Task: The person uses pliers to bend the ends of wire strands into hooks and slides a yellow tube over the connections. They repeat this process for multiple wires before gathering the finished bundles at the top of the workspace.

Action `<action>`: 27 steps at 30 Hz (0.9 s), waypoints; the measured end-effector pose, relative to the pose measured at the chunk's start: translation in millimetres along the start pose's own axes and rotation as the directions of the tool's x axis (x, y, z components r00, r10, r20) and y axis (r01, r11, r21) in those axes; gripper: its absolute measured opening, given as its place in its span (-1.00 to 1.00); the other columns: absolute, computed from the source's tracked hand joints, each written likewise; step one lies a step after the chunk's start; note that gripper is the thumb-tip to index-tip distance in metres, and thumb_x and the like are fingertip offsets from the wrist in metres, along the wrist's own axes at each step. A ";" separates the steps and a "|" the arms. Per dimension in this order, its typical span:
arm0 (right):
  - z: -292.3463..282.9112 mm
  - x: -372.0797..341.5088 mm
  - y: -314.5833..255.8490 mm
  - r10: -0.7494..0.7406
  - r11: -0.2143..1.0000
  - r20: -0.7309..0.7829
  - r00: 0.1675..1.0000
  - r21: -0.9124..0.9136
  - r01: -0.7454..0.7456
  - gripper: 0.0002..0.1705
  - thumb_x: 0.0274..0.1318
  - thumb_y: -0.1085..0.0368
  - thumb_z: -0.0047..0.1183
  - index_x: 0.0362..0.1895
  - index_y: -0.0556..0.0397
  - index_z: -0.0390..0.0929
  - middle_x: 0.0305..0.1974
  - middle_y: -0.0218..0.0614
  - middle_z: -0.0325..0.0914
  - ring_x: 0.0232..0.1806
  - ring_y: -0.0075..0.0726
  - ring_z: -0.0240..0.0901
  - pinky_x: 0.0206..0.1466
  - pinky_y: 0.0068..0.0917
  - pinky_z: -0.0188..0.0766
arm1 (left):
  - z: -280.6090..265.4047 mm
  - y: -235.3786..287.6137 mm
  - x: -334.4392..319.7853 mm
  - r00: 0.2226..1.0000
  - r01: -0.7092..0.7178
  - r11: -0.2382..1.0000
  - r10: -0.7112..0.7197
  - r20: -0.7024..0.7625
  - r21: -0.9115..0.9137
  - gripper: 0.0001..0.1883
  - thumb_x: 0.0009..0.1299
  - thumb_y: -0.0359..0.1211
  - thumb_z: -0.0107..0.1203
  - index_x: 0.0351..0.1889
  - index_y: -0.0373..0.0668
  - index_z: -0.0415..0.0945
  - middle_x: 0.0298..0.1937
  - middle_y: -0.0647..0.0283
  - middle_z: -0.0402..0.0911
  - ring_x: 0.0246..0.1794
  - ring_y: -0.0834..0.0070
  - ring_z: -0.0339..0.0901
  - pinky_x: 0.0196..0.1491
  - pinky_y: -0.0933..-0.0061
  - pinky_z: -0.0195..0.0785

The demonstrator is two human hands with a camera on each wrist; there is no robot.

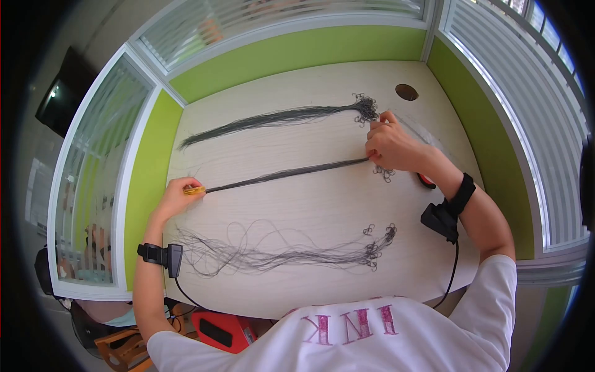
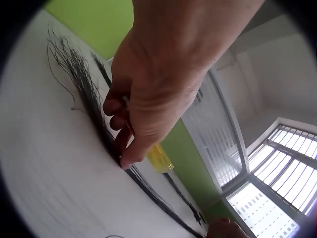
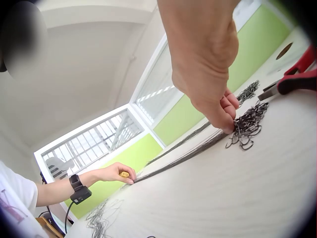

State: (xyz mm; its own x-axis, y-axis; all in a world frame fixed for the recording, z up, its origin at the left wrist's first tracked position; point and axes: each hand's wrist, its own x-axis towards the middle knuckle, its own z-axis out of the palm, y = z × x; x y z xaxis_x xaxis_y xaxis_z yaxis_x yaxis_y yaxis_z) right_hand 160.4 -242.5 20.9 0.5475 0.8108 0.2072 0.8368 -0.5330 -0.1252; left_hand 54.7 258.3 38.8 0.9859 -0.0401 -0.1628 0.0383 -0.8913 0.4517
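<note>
A bundle of dark thin lines (image 1: 285,173) lies stretched across the table, with curled metal hooks (image 3: 244,128) clustered at its right end. My left hand (image 1: 180,197) pinches the bundle near its left end between thumb and finger. That same hand also holds a small yellow translucent object (image 2: 159,159), partly hidden by the palm. At the other end, my right hand (image 1: 395,146) grips the lines just beside the hooks. Loose line ends (image 2: 74,67) fan out past the left hand.
Farther back lies a second hooked bundle (image 1: 273,119). Nearer the body, a looser tangle of hooked lines (image 1: 291,255) spreads out. Red-handled pliers (image 3: 292,83) rest right of the right hand. Green partition panels (image 1: 304,53) border the table; a round hole (image 1: 406,92) is at back right.
</note>
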 end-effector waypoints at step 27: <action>-6.1 0.4 -5.4 0.082 0.997 0.073 0.994 -0.014 -0.081 -0.95 -0.12 0.43 0.25 -0.55 0.03 0.65 -0.53 -0.47 0.53 -0.22 -0.40 0.38 0.26 -0.27 0.02 | 1.8 94.7 11.8 0.971 -0.166 0.959 0.200 -0.129 0.231 -0.77 0.35 -0.26 0.22 -0.18 -0.22 0.57 -0.33 0.31 0.53 -0.31 0.48 0.40 -0.22 0.45 0.31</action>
State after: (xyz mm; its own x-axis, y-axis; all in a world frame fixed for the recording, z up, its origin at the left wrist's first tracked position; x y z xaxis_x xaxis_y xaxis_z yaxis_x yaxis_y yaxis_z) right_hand 156.1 -240.7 27.7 0.6133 0.7800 0.1246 0.7895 -0.6003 -0.1281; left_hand 69.7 172.6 78.1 0.9863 -0.1587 0.0454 -0.1651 -0.9521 0.2576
